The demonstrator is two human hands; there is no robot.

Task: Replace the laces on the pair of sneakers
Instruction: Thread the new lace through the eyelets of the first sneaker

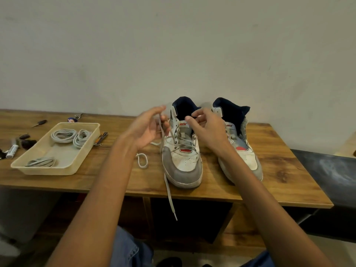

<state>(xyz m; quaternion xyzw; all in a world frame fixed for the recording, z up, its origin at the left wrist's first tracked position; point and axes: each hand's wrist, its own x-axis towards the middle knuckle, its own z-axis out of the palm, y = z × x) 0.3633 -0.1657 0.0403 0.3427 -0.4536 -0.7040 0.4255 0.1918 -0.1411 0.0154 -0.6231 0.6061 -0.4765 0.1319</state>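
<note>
Two white-and-grey high-top sneakers stand side by side on the wooden table (pixel 279 170), toes toward me. The left sneaker (pixel 183 162) carries a pale lace (pixel 169 193) threaded through its lower eyelets; one end hangs over the table's front edge and another part loops on the table. My left hand (pixel 148 130) pinches a strand of that lace, lifted beside the shoe's collar. My right hand (pixel 208 128) hovers with curled fingers over the left sneaker's tongue; I cannot tell whether it holds anything. It partly hides the right sneaker (pixel 244 151).
A beige plastic tray (pixel 25 166) at the left holds three coiled grey laces (pixel 63 135). Small items lie around it: a white marker (pixel 12 151), dark bits, a metal clip (pixel 101 138) and a knife-like tool (pixel 39 123). A dark bench (pixel 327 170) adjoins the table's right.
</note>
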